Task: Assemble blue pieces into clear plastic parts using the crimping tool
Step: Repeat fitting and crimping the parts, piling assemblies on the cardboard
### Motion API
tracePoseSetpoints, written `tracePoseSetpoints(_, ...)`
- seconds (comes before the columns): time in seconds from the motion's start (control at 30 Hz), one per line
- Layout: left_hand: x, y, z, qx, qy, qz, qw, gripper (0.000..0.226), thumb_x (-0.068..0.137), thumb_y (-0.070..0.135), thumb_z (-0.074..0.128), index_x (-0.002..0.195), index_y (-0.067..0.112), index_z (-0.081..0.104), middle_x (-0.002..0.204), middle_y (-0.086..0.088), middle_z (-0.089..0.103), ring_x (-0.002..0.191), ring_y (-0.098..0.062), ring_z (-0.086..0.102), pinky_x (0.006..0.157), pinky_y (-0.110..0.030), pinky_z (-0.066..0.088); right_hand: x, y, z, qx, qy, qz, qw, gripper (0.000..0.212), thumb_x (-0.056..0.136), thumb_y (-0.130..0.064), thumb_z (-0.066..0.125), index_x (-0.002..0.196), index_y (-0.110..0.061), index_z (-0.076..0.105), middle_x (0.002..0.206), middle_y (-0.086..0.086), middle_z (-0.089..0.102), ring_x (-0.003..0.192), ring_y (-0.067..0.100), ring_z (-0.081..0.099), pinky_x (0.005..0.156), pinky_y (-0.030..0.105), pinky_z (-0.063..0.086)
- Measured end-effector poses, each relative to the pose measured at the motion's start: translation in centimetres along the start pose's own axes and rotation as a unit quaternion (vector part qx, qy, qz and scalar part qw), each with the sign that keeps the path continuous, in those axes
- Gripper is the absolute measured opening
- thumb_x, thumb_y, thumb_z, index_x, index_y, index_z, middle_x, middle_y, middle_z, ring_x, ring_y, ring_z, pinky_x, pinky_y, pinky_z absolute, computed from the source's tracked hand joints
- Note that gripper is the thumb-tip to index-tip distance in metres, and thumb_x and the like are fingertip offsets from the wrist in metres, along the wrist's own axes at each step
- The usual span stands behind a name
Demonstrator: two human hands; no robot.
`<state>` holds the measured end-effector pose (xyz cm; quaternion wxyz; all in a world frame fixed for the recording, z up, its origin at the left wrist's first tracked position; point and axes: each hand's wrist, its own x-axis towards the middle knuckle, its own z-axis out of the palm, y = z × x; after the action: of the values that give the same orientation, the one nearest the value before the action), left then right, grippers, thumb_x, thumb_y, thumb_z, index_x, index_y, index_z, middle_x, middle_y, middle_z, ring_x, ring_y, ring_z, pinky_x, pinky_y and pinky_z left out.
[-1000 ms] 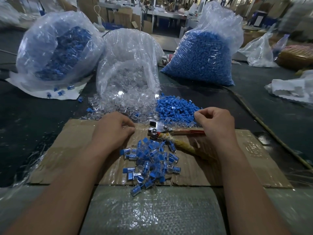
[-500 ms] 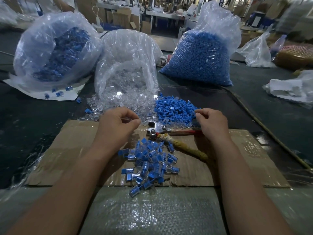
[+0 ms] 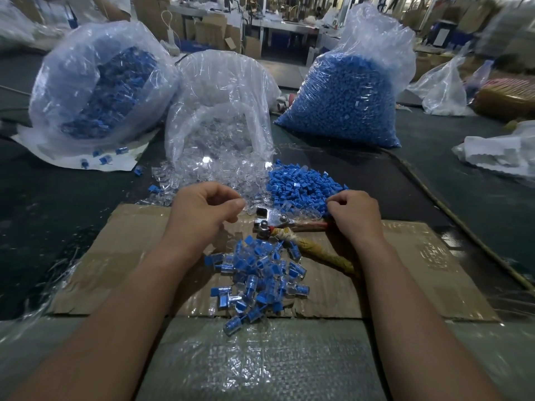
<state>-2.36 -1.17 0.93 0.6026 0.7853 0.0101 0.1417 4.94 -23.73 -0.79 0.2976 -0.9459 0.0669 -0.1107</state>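
- Cardboard sheet [image 3: 115,256] lies on the surface, spanning 8 to 4 o'clock.
- Bag of clear plastic parts [image 3: 220,125] stands at 12 o'clock, and the bag of blue pieces [image 3: 347,102] at 1 o'clock.
- Loose blue heap [image 3: 301,189] sits just past centre.
- Left hand [image 3: 202,211], toward 9 o'clock, has its fingers curled at the spilled clear parts; cannot tell what they pinch.
- Right hand [image 3: 357,217], toward 3 o'clock, has its fingers curled at the heap's edge; its hold is unclear.
- Crimping tool [image 3: 275,222] lies on the cardboard between the hands.

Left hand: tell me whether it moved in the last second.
Yes. The left hand has shifted forward toward the clear parts, judged against the unmoved crimping tool.
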Motion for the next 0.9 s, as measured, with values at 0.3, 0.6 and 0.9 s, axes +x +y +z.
tracePoseSetpoints(0.3, -0.2, 0.4, 0.0, -0.027, -0.032, 0.0, 0.999, 0.019, 0.08, 0.003, 0.064, 0.078, 0.021, 0.065, 0.059, 0.006, 0.066, 0.052, -0.001, 0.061, 0.05, -0.011, 0.048, -0.7, -0.2, -1.2, 0.126, 0.081, -0.015, 0.989, 0.009, 0.088, -0.02, 0.06, 0.089, -0.022, 0.069, 0.085, -0.007, 0.065, 0.07, -0.001, 0.054, 0.064, 0.016, 0.041)
tracePoseSetpoints(0.6, -0.5, 0.8, 0.3, -0.082, -0.071, -0.022, 0.994, 0.01, 0.082, 0.001, 0.06, 0.077, 0.009, 0.06, 0.062, 0.001, 0.069, 0.055, -0.009, 0.066, 0.048, -0.014, 0.049, -5.2, -4.1, -2.0, 0.276, -0.016, -0.122, 0.953, 0.026, 0.081, -0.011, 0.068, 0.074, -0.036, 0.06, 0.071, -0.013, 0.065, 0.07, 0.003, 0.064, 0.066, 0.016, 0.053)
tracePoseSetpoints(0.9, -0.7, 1.2, 0.4, -0.108, -0.07, -0.008, 0.992, 0.013, 0.082, -0.001, 0.061, 0.082, 0.012, 0.061, 0.066, 0.0, 0.071, 0.058, -0.012, 0.068, 0.051, -0.017, 0.052, -7.5, -6.4, -0.3, 0.283, -0.017, -0.238, 0.929, 0.03, 0.078, -0.007, 0.07, 0.071, -0.035, 0.06, 0.065, -0.018, 0.06, 0.065, -0.001, 0.061, 0.061, 0.009, 0.048)
